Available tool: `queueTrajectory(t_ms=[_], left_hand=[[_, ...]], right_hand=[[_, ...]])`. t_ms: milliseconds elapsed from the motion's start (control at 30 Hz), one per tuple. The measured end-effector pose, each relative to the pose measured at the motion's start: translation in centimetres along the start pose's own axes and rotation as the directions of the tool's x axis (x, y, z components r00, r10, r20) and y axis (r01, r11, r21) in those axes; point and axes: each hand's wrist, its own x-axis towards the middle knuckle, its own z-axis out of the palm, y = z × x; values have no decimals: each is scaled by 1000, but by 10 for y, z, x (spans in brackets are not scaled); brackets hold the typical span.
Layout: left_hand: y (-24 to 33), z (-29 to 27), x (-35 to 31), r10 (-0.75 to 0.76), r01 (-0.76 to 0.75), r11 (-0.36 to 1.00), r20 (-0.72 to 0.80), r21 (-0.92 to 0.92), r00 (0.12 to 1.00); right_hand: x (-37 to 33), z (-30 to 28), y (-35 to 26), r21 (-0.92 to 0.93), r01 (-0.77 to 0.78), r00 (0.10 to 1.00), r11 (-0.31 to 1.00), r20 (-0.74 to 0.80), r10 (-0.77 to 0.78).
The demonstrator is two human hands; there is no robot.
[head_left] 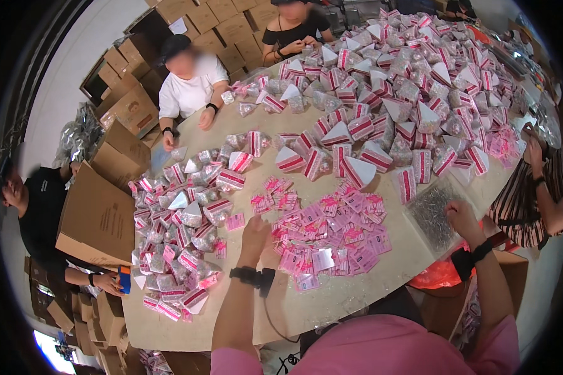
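My left hand (255, 235) is held over the table with its fingers curled closed; whatever they hold is hidden. To its right spreads a heap of small pink printed cards (363, 240), and one loose pink card (235, 222) lies just to its left. My right hand (461, 217) is at the right rim of a clear shallow tray (411, 220) full of thin metal pieces (435, 209), too small to tell apart. Its fingers are drawn together, and anything between them is too small to make out.
Filled clear bags with pink-and-white header cards form a left pile (194, 215) and a large far heap (381, 94). Several people are around the table, one in white (194, 87) across from me. An open cardboard box (100, 212) stands at the left edge, and a red plastic bag (441, 275) hangs near my right forearm.
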Motion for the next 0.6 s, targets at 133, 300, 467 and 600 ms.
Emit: queueTrajectory(t_ms=[133,300,467,600], left_hand=[[6,-11,-24,-52,54,998,44,-36,998],[4,-2,-90,47,-47,996,-1,75,999],[21,18,-122,298,-263,888,-37,377,954],[31,20,-118,178,-153,936,-51,317,983]], right_hand=[[7,5,23,-111,209,972,972,-89,-219],[7,9,11,-156,165,983,974,-55,-176],[4,-3,-10,-267,145,989,953,63,-133],[1,-11,-7,-345,336,936,876,22,-351]])
